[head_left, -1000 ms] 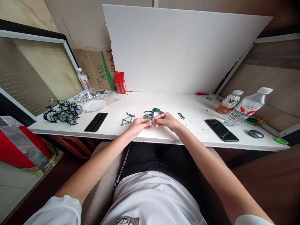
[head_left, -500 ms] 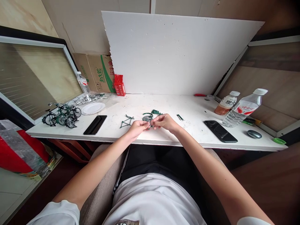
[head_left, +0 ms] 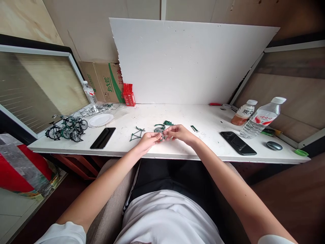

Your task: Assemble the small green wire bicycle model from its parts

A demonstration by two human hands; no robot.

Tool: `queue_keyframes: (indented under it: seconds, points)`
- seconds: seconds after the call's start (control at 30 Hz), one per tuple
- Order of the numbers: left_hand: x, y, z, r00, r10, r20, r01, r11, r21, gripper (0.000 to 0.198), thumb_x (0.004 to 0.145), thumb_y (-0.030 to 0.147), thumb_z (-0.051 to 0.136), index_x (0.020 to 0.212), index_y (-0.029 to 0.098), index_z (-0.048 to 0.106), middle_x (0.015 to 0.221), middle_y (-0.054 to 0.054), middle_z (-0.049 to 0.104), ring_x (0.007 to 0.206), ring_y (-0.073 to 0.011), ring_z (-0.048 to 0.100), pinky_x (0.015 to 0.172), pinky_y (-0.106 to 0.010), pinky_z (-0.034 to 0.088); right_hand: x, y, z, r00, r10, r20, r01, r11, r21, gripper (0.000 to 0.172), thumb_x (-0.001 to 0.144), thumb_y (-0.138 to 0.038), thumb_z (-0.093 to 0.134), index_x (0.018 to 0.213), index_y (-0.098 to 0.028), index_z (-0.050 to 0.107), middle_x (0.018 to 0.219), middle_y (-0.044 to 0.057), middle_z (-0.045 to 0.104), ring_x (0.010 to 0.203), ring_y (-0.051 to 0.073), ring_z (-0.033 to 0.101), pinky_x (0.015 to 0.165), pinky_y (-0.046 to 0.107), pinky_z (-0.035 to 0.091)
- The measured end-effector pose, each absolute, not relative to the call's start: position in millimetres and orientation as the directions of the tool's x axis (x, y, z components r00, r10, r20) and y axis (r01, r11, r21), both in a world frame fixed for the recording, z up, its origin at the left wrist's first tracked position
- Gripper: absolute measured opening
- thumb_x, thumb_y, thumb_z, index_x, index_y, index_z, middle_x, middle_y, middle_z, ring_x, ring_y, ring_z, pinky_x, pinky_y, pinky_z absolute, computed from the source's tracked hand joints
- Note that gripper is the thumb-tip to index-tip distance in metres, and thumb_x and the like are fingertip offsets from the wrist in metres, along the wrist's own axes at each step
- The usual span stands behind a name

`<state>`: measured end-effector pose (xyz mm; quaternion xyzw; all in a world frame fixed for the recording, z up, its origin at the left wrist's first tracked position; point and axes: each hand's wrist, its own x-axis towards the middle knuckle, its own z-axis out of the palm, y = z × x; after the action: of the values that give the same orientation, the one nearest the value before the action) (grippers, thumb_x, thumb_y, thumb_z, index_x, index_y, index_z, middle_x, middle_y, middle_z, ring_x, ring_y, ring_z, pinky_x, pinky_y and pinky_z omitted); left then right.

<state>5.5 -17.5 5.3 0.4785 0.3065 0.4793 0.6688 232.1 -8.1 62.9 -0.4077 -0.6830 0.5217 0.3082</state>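
Note:
Near the table's front edge, my left hand (head_left: 149, 141) and my right hand (head_left: 180, 133) meet fingertip to fingertip. Both are closed in a pinch around a small part too tiny and covered to name. Just behind the fingertips shows a dark spoked toy wheel (head_left: 158, 129); whether it is touched I cannot tell. A green toy bicycle frame (head_left: 137, 134) lies left of my left hand. Beyond my right hand sits a green plastic piece (head_left: 168, 123), and a short green strip part (head_left: 194, 128) lies to its right.
Several small model bicycles (head_left: 67, 128) stand at the left by a phone (head_left: 103, 138) and white plates (head_left: 101, 120). On the right are another phone (head_left: 238, 143), a water bottle (head_left: 264, 118), a brown drink bottle (head_left: 244, 113) and a mouse (head_left: 274, 145). A white board (head_left: 193, 64) leans behind.
The view has tilted up slightly, so most things sit a little lower. Both hands keep their pinch in nearly the same place, with only slight finger movement.

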Motion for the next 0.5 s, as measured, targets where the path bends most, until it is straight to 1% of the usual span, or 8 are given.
queue_keyframes:
  seconds: [0.07,0.17,0.2,0.3,0.37,0.4,0.43,0.5]
  points:
    - [4.3,-15.7,4.5,0.358,0.933,0.043,-0.380,0.103,0.919,0.041,0.073,0.044,0.100,0.083,0.010,0.080,0.088,-0.008,0.074,0.087,-0.0189,0.068,0.097,-0.040,0.051,235.0,-7.4,65.5,-0.462,0.887,0.004,0.245,0.132,-0.960,0.041,0.087,-0.059,0.083,0.101,-0.021,0.083,0.108,0.009,0.083,0.094,0.021,0.078,0.076,0.028,0.057]
    - [1.6,-12.5,3.4,0.356,0.935,0.000,-0.419,0.160,0.894,0.039,0.074,0.039,0.101,0.089,0.010,0.081,0.092,-0.009,0.074,0.089,-0.0193,0.070,0.099,-0.041,0.052,245.0,-1.8,68.8,-0.373,0.927,0.039,0.264,0.147,-0.953,0.041,0.092,-0.060,0.078,0.100,-0.020,0.081,0.119,0.010,0.082,0.098,0.022,0.078,0.071,0.026,0.056]
    - [0.5,-11.5,3.4,0.358,0.933,-0.019,-0.429,0.182,0.884,0.038,0.075,0.037,0.101,0.092,0.010,0.081,0.093,-0.009,0.074,0.090,-0.0195,0.071,0.100,-0.041,0.052,250.1,1.2,69.7,-0.328,0.943,0.054,0.283,0.153,-0.947,0.042,0.092,-0.060,0.078,0.098,-0.019,0.081,0.117,0.011,0.082,0.097,0.022,0.077,0.068,0.025,0.055]
    - [-3.2,-9.1,4.6,0.373,0.926,-0.054,-0.463,0.236,0.854,0.032,0.080,0.031,0.098,0.096,0.009,0.080,0.093,-0.009,0.074,0.090,-0.0194,0.072,0.101,-0.041,0.053,269.9,10.6,72.0,-0.171,0.979,0.114,0.361,0.170,-0.917,0.040,0.091,-0.056,0.079,0.102,-0.018,0.080,0.110,0.012,0.083,0.092,0.022,0.076,0.063,0.025,0.053]
    - [-5.5,-8.4,5.8,0.384,0.921,-0.060,-0.482,0.256,0.838,0.029,0.082,0.028,0.096,0.096,0.009,0.080,0.093,-0.009,0.073,0.090,-0.0188,0.072,0.101,-0.040,0.054,283.8,15.1,73.2,-0.104,0.984,0.143,0.489,0.176,-0.854,0.039,0.094,-0.056,0.076,0.097,-0.017,0.080,0.102,0.012,0.082,0.084,0.021,0.073,0.059,0.026,0.049]
    - [-6.4,-8.3,6.4,0.389,0.919,-0.063,-0.487,0.263,0.833,0.028,0.083,0.028,0.096,0.096,0.009,0.080,0.093,-0.009,0.073,0.090,-0.0184,0.072,0.101,-0.040,0.054,289.7,16.4,73.6,-0.093,0.986,0.135,0.581,0.164,-0.797,0.040,0.094,-0.056,0.075,0.090,-0.017,0.080,0.095,0.012,0.082,0.079,0.021,0.071,0.057,0.027,0.047]
    - [-7.2,-8.4,6.8,0.395,0.916,-0.065,-0.490,0.270,0.829,0.027,0.084,0.027,0.095,0.096,0.009,0.080,0.093,-0.009,0.073,0.090,-0.0181,0.072,0.101,-0.039,0.055,294.3,17.1,73.6,-0.109,0.988,0.114,0.675,0.157,-0.721,0.041,0.093,-0.057,0.076,0.084,-0.017,0.080,0.090,0.012,0.081,0.076,0.020,0.070,0.056,0.027,0.045]
    - [-8.1,-8.5,7.2,0.405,0.912,-0.070,-0.490,0.281,0.825,0.026,0.084,0.027,0.095,0.096,0.010,0.080,0.092,-0.008,0.073,0.090,-0.0177,0.071,0.100,-0.038,0.055,298.8,17.2,72.8,-0.137,0.990,0.033,0.796,0.130,-0.591,0.038,0.091,-0.055,0.079,0.083,-0.018,0.081,0.092,0.011,0.081,0.076,0.021,0.069,0.056,0.028,0.044]
